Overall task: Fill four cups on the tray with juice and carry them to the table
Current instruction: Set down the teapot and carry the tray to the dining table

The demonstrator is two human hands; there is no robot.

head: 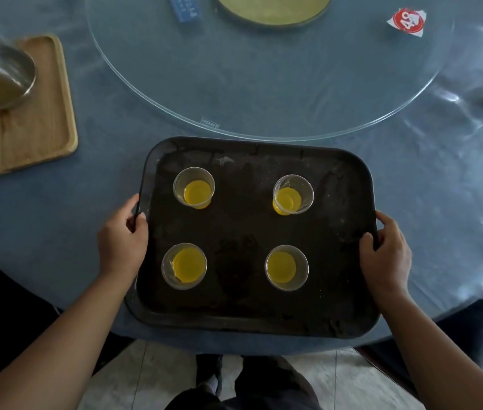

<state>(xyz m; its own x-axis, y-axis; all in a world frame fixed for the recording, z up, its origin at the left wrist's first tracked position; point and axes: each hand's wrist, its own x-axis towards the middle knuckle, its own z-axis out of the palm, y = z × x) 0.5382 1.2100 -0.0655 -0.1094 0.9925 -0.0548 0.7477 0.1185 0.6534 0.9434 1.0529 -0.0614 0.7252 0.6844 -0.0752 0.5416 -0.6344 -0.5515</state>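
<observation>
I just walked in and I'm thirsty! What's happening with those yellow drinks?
A person grips a black tray, left hand on its left rim, right hand on its right rim. Four clear cups stand on it, each partly filled with yellow juice. The tray is over the near edge of the blue table.

black tray [352, 202], yellow juice [197, 193], blue table [57, 220]

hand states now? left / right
Left hand: grips the black tray's left rim.
Right hand: grips the tray's right rim.
</observation>
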